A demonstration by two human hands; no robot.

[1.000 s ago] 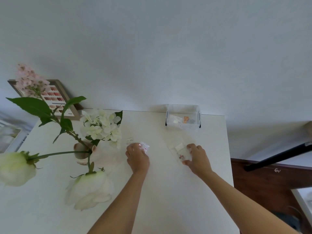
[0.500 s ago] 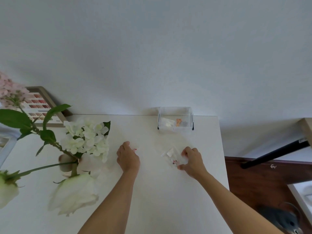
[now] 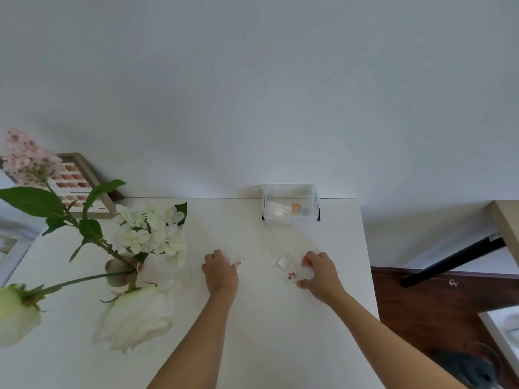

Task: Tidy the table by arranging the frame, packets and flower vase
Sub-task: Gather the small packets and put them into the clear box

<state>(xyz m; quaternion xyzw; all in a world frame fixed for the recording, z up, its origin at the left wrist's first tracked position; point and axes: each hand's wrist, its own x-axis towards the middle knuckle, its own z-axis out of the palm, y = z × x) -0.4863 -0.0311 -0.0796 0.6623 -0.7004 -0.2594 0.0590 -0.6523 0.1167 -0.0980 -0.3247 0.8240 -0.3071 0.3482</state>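
My left hand (image 3: 220, 272) rests on the white table (image 3: 266, 332), fingers curled over a small clear packet (image 3: 238, 264) with red bits at its tip. To the right, my right hand (image 3: 320, 272) pinches another clear packet (image 3: 288, 269) holding small red pieces. A vase (image 3: 118, 275) with white and pink flowers (image 3: 151, 233) stands at the left. Behind it a wooden frame (image 3: 81, 186) with colour swatches leans on the wall.
A clear plastic box (image 3: 290, 206) with more packets sits at the table's far edge by the wall. The table's right edge drops to a dark wooden floor (image 3: 421, 299). A black bar and another table's corner (image 3: 505, 220) are at far right.
Both hands have closed on their packets and stayed nearly in place. The head view shifted a little, so the flowers and frame moved in the picture.
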